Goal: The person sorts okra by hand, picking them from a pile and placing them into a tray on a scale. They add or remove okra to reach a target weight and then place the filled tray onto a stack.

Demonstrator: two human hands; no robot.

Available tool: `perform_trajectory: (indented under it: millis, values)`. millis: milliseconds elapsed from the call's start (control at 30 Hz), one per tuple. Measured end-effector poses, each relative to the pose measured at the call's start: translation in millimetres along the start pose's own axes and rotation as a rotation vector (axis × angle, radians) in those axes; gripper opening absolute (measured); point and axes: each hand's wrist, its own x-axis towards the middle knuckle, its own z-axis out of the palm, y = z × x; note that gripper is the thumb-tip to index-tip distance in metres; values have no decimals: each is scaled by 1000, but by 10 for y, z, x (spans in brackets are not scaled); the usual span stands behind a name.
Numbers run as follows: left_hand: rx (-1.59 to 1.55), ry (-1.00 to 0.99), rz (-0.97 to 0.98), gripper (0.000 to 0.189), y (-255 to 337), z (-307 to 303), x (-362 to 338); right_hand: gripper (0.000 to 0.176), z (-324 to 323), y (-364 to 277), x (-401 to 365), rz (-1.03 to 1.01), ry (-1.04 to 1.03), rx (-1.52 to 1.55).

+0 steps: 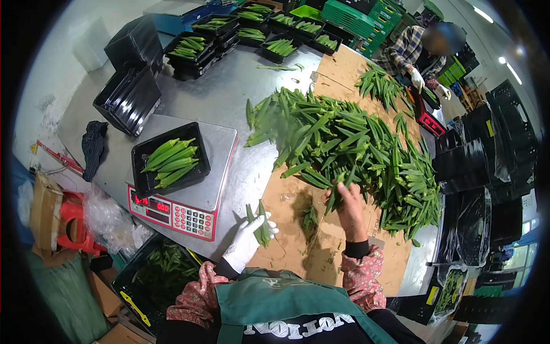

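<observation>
My left hand point(243, 246), in a white glove, is closed around a couple of green okra pods point(262, 230) beside the scale. Bare, my right hand point(351, 213) is at the near edge of a large okra pile point(349, 135), its fingers closed on okra point(334, 198). The pile lies on flattened cardboard point(286, 198). To the left, a black tray point(193, 182) with several okra pods lined up inside sits on the metal plate of a red and white digital scale point(182, 221). Its red display shows 0.00 on one line.
Stacked black trays point(127, 100) and a dark glove point(93, 150) lie at the left. Filled okra trays point(189, 49) line the far side. Across the table, a gloved person point(415, 57) handles a tray by another scale point(427, 117). A dark crate point(129, 286) holds okra below.
</observation>
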Motion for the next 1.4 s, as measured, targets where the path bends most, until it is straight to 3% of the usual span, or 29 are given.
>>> perform_trajectory:
  millis: [100,233,500,600,767,900,1000,1100,1233,1367,1400]
  values:
    - [1,-9,-32,31,17,21,0,28,305,176,-133,143,-122,-107]
    - [-7,-81,-41,33,40,21,35,25,613,550,-341,191,-318,-189]
    - [-72,-159,-18,40,48,36,46,42,727,682,-425,203,-246,-309]
    - [-87,-140,-18,44,67,87,10,45,729,802,-487,80,-235,-315]
    - [-59,-127,-24,38,41,61,-38,47,753,804,-570,154,-273,-162]
    - [-332,-200,-123,33,102,113,-90,47,695,789,-557,186,-292,-83]
    - [-466,-246,-74,39,-45,34,-27,50,820,673,-667,189,-282,-136]
    - [-416,-180,-46,41,-199,-81,77,54,916,798,-708,-35,-269,-485]
    - [-345,-154,-30,41,-40,151,-131,65,978,653,-688,102,-322,-335]
    - [-396,-256,-13,30,-138,-78,-137,74,1108,601,-691,-266,-401,-892]
    - [-380,-267,15,30,-105,-74,-175,76,1171,519,-662,-303,-453,-905]
